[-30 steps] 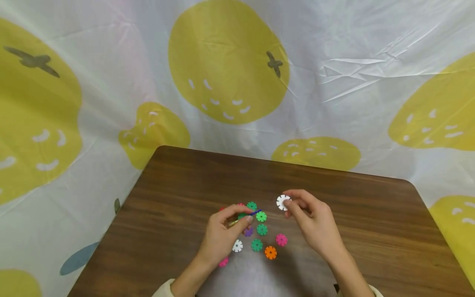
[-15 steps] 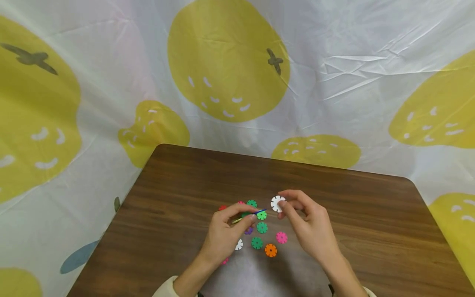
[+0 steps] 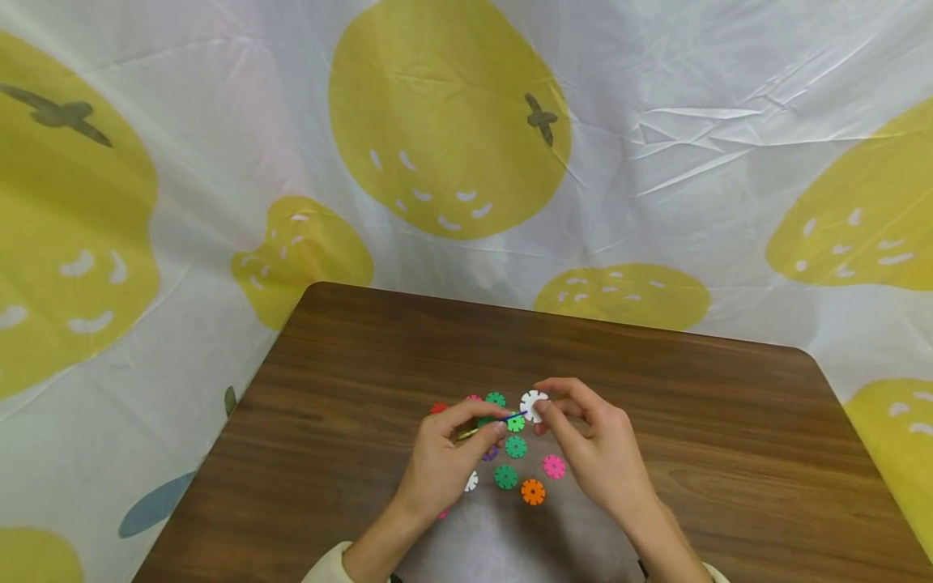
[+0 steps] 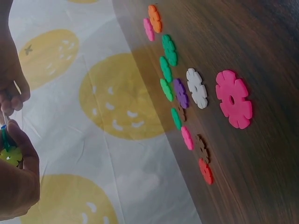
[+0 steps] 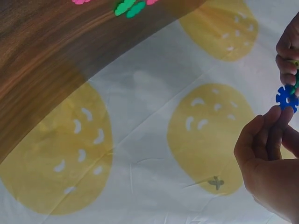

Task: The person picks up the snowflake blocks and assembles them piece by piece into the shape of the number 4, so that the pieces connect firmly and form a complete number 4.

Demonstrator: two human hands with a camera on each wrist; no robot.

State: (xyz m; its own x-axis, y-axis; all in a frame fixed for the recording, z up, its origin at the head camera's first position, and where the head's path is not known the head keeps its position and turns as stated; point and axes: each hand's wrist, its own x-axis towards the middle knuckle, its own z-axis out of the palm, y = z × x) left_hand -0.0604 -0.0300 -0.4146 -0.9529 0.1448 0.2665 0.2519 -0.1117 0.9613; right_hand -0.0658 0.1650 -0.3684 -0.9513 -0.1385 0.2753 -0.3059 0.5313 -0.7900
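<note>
My left hand [image 3: 448, 453] pinches a small chain of notched plastic discs. The blue disc [image 5: 284, 98] sits at its end, followed by a green disc [image 4: 4, 138] and a yellow disc [image 4: 13, 155]. Between the thumb and fingers of my right hand [image 3: 594, 445] is a white notched disc [image 3: 532, 405], upright and facing the head camera. The blue disc, nearly edge-on in the head view, meets the white disc's left side; whether their slots interlock I cannot tell. Both hands are held above the table.
Loose notched discs lie on the brown wooden table [image 3: 729, 421] below the hands, among them an orange disc [image 3: 533, 491], a pink disc [image 3: 553, 466], a purple disc [image 4: 181, 93] and a red disc [image 4: 205, 171]. A fruit-print curtain [image 3: 466, 267] hangs behind the table.
My right hand has moved left with the white disc, closing the gap to the blue disc. My left hand has shifted slightly right, still holding its chain.
</note>
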